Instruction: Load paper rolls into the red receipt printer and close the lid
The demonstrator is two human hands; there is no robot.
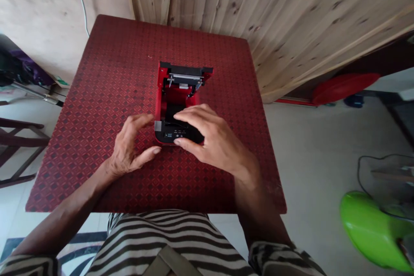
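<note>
A small red and black label or receipt printer [168,133] sits on the red patterned table [113,73]. Its lid [186,73] stands raised at the back, and the bay inside looks bare where it shows. My left hand [131,144] is beside the printer's front left corner, thumb and fingers spread, holding nothing. Over the front right part of the printer lies my right hand [215,136], its thumb by the front panel and its fingers stretched above the bay. Thumb and fingers are apart; whether they press on the printer is hard to see. This hand hides the printer's right side.
Behind the table rises a wooden plank wall [226,0]. A dark wooden chair [19,142] stands at the left, and a bright green plastic object [371,228] is on the floor at the lower right. A thin cable [80,0] hangs at the upper left.
</note>
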